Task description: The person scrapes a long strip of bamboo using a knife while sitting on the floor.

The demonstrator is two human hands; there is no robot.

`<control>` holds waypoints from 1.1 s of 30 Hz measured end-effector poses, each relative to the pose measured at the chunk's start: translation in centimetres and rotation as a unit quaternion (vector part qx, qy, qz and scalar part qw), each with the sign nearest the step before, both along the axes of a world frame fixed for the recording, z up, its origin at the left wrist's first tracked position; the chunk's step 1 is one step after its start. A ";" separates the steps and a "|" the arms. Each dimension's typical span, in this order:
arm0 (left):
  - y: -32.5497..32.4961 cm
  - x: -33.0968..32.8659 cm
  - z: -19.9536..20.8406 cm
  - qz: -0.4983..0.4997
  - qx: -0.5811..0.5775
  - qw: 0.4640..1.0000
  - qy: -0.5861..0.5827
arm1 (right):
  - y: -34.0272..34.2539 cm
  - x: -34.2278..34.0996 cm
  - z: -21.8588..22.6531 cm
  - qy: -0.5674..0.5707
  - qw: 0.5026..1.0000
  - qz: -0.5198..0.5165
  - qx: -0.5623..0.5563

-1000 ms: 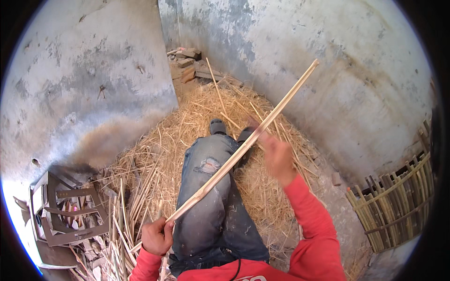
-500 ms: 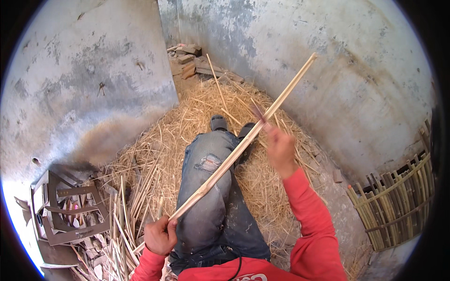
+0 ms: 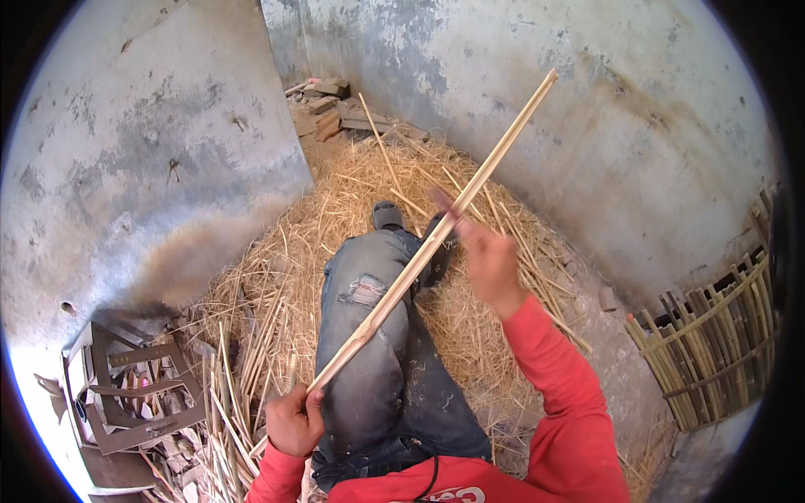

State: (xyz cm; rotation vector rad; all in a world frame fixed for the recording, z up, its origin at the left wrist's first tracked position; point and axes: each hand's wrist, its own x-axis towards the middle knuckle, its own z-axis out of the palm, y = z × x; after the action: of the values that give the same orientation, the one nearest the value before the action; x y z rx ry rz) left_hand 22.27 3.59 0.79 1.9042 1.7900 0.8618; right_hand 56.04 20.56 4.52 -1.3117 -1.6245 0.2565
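Note:
A long, pale split bamboo strip (image 3: 490, 160) slants across my lap, from lower left up to the far right. Its near end is pinched between the thumb and fingers of my left hand (image 3: 293, 421), beside my left thigh. My right hand (image 3: 491, 261) is closed around a knife, its handle hidden in the fist. The knife's reddish-brown blade (image 3: 444, 202) is blurred and lies across the strip past its middle. The strip rests over my jeans (image 3: 369, 251), which are torn at the knee.
Straw-like shavings (image 3: 335, 193) cover the floor around my legs. Loose bamboo strips (image 3: 239, 394) lie at my left, beside a broken brown frame (image 3: 151, 432). A bundle of bound sticks (image 3: 713, 344) leans at the right wall. Bricks (image 3: 323, 105) are piled in the far corner.
The view has shifted slightly. My right hand and the knife have moved a little up along the strip's picture position and leftward; my left hand still grips the near end.

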 end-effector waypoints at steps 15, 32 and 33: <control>0.8 1.6 1.5 0.011 -0.024 1.000 -0.012 | -1.9 -2.9 -0.1 -0.029 0.999 0.021 -0.019; 1.8 2.0 2.0 0.006 -0.044 0.999 -0.021 | -4.0 -5.2 -0.4 0.122 0.991 0.046 -0.005; 1.8 2.0 2.0 0.003 -0.043 0.999 -0.021 | -4.7 -5.4 -0.2 0.083 0.995 0.058 -0.017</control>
State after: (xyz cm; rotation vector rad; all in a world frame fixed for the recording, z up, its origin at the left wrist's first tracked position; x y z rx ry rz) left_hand 24.27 5.38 2.82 1.8154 1.7796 0.8058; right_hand 50.63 15.90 4.33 -1.1909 -1.5615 0.4538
